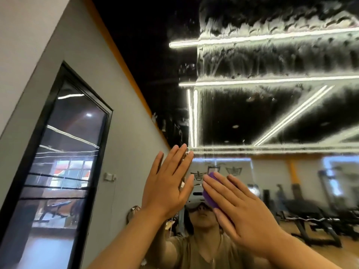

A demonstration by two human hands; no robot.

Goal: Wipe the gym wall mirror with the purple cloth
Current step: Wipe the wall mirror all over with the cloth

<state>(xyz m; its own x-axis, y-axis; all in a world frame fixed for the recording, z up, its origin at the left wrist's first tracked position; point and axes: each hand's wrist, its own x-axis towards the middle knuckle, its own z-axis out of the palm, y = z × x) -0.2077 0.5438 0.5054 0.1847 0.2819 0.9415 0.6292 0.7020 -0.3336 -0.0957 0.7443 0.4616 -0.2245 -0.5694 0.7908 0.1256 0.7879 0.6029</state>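
From my remote feed, both hands lie flat on the streaked gym wall mirror, the right hand pressing the purple cloth to the glass with straight fingers, the left hand spread and holding nothing.

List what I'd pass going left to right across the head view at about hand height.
Black-framed window → wall switch → left hand → purple cloth → right hand → mirror with reflected gym benches.
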